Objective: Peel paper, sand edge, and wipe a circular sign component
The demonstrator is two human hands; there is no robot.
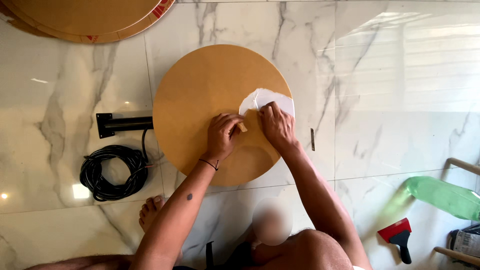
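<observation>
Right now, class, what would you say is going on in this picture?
A person sits on a marble floor over a round brown disc. The left hand presses down on the disc, with a small tan piece showing at its fingertips. The right hand grips the edge of a white sheet, which is lifted from the disc's right side only. A coil of black cable lies to the left, and a red-and-black scraper to the right.

— What sort of place is this?
— A room in a home, used as a makeshift workshop: glossy white marble floor (400,75), work done on the ground.
— What shows it?
— Round boards (200,90) lie flat, more stacked at eleven o'clock (85,20); coiled black cable (112,172) at eight, red scraper (397,237) at four.
</observation>
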